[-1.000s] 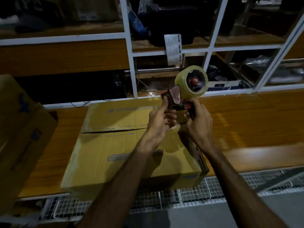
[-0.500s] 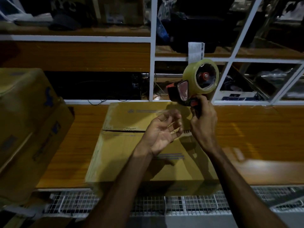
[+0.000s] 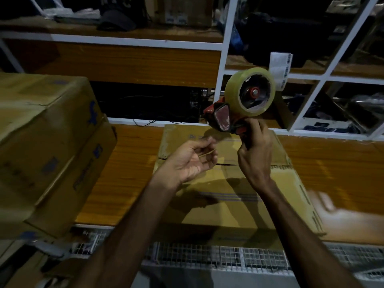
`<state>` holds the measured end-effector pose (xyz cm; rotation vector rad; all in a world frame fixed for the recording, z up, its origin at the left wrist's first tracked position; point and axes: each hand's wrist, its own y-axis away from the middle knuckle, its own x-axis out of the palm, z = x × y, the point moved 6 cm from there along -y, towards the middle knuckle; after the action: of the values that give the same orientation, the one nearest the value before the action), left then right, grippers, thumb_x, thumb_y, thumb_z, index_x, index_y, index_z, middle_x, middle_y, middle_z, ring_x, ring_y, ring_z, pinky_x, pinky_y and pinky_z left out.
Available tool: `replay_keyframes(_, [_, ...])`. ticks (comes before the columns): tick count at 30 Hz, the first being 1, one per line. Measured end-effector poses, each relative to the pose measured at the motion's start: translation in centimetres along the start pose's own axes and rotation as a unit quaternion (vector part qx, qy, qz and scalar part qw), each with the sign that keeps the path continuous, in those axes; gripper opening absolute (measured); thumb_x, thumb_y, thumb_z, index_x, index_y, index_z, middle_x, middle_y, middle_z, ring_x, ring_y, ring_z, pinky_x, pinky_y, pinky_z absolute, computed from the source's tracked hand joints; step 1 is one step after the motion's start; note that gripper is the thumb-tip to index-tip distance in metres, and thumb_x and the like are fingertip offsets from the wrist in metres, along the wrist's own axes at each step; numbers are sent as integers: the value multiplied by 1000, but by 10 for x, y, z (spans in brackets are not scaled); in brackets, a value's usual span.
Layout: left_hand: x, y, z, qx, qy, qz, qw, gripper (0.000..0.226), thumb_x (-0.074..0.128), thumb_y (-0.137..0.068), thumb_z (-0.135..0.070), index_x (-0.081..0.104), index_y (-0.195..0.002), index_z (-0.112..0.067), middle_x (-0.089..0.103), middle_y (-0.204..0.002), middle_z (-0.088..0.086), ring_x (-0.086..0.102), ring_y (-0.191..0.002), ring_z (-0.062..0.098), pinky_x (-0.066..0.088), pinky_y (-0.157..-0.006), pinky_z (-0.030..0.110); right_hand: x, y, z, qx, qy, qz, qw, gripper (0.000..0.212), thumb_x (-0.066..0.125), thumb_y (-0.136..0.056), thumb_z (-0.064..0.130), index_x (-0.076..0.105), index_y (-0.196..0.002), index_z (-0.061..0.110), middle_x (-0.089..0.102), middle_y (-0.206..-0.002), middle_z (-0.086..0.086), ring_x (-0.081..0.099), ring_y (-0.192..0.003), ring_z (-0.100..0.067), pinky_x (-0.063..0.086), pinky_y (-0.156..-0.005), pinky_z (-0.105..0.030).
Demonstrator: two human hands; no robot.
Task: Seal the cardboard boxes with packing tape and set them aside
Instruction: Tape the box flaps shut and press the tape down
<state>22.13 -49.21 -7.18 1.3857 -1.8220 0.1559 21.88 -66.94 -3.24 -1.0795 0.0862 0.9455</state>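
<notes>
A flat cardboard box [image 3: 239, 206] lies on the wooden bench in front of me, its top flaps closed with a dark seam across the far part. My right hand [image 3: 256, 161] grips the handle of a red and black tape dispenser [image 3: 223, 117] and holds it raised above the box's far edge. The roll of clear tape [image 3: 234, 90] sits on top, the cutter end pointing left. My left hand [image 3: 188, 162] hovers palm up just left of the dispenser, fingers loosely curled. A thin pale strand lies across its fingertips; I cannot tell what it is.
Two large cardboard boxes [image 3: 47, 142] are stacked at the left end of the wooden bench [image 3: 128, 163]. White-framed shelving [image 3: 223, 59] with dark clutter rises behind. A wire mesh ledge [image 3: 249, 260] runs along the front edge.
My left hand has let go of the dispenser and dropped away to the left, turning palm up. The right hand keeps the dispenser raised. The view has shifted left.
</notes>
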Motion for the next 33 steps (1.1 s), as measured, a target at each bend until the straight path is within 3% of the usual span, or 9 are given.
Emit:
replay_keyframes(5, [-58, 4, -42, 28, -110, 17, 993, 8, 57, -96, 1, 64, -93, -2, 63, -72, 8, 67, -68, 20, 61, -65, 30, 39, 7, 28, -25, 29, 28, 999, 48, 56, -84, -12, 62, -125, 13, 57, -117, -14, 55, -104, -36, 47, -78, -51])
replay_keyframes(9, [-125, 1, -64, 18, -188, -22, 982, 18, 51, -99, 11, 63, -94, -2, 62, -76, 11, 65, -69, 21, 61, -64, 32, 83, 19, 58, -45, 89, 90, 991, 72, 57, -66, -14, 63, -130, 18, 57, -111, -17, 52, -100, -38, 37, -75, -42])
replay_keyframes(13, [-165, -4, -82, 17, -268, -10, 963, 16, 52, -100, 11, 63, -95, 0, 60, -76, 11, 65, -71, 22, 61, -68, 32, 117, 26, 75, -62, 134, 130, 980, 74, 65, -73, -12, 60, -140, 17, 57, -115, -19, 52, -103, -39, 36, -80, -45])
replay_keyframes(17, [-196, -6, -111, 19, -345, 0, 938, 18, 53, -99, 11, 66, -96, -1, 65, -77, 9, 68, -71, 20, 58, -71, 33, 123, 20, 81, -92, 178, 105, 974, 59, 69, -81, -4, 59, -135, 16, 57, -119, -19, 55, -104, -40, 40, -80, -47])
replay_keyframes(21, [-229, -1, -121, 20, -341, 0, 940, 15, 49, -103, 3, 63, -106, 0, 64, -77, 3, 64, -70, 15, 59, -69, 28, 97, 8, 64, -66, 184, 35, 980, 57, 58, -74, -13, 62, -126, 12, 57, -115, -21, 54, -102, -41, 43, -79, -50])
replay_keyframes(25, [-237, -14, -102, 31, -299, 1, 954, 19, 53, -106, -18, 66, -99, -6, 57, -71, -1, 56, -66, 14, 50, -64, 28, 99, 12, 59, -110, 199, 52, 973, 53, 58, -79, -14, 60, -126, 11, 57, -112, -22, 53, -98, -41, 43, -78, -50])
replay_keyframes(33, [-261, -21, -86, 160, -308, -54, 936, 21, 61, -105, -21, 72, -90, -11, 54, -65, -4, 50, -60, 14, 39, -57, 30, 113, 24, 60, -115, 192, 77, 972, 55, 61, -83, -13, 57, -131, 15, 57, -118, -21, 54, -105, -40, 44, -84, -53])
